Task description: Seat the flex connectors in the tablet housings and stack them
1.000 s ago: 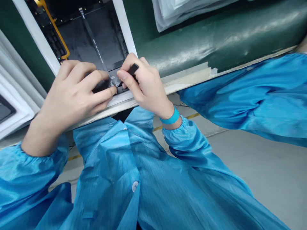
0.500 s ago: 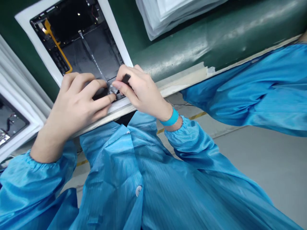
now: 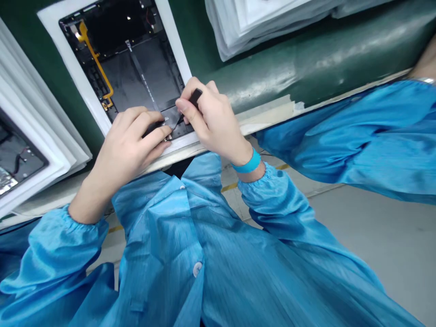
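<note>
An opened tablet housing lies on a white foam sheet at the table edge. Inside it run an orange flex cable and a grey ribbon cable. My right hand pinches black tweezers, whose thin tip points down into the near end of the housing. Beside that tip, my left hand is curled, its fingertips together on a small part at the near edge. Its fingers hide most of that part, and a dark shape shows between them.
Stacked white foam sheets stand on the left, with another opened device on top. More white sheets lie at the back right on the green mat. Another person's blue sleeve reaches along the table edge at right.
The view has shifted, so the housing and both hands appear further right. The right hand has drawn slightly away from the left, showing the thin tweezer tip between them.
</note>
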Motion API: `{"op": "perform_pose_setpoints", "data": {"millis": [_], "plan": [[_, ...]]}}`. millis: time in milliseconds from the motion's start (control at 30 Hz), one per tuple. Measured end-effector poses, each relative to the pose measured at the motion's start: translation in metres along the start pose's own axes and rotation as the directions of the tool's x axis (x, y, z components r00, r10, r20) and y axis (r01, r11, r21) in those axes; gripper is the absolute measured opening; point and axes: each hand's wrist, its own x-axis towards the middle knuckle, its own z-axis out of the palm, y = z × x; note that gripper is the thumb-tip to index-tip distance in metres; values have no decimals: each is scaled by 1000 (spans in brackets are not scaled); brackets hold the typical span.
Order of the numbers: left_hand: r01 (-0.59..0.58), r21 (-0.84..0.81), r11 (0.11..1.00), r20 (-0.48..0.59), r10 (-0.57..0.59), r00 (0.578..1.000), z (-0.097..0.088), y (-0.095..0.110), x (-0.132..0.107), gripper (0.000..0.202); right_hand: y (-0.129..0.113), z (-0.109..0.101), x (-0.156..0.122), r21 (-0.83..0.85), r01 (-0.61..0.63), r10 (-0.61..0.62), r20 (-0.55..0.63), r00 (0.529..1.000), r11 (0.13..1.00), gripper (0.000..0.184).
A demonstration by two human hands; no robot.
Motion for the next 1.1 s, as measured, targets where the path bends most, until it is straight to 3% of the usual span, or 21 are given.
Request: {"op": "perform_pose_setpoints", "data": {"millis": [133,333,633,867,1100], "plan": [[-17,-8,1000,-53,17,998,5,-4,-2,31,0,-1,0,-17,-31,30,-51,998,999,54],[-8,-42,999,-3,8,1000,3,-5,1,36,3,1,-1,44,-83,87,-107,990,996,49],[-50,51,997,17,50,999,1,-3,11,41,9,5,-8,74,-167,178,-182,967,983,51],[-43,56,997,49,40,998,-4,-3,21,38,15,10,-9,111,-111,132,-195,972,988,50],[-37,164,986,132,15,991,-9,1,26,39,5,2,-9,89,-121,132,-122,984,989,52]]}}
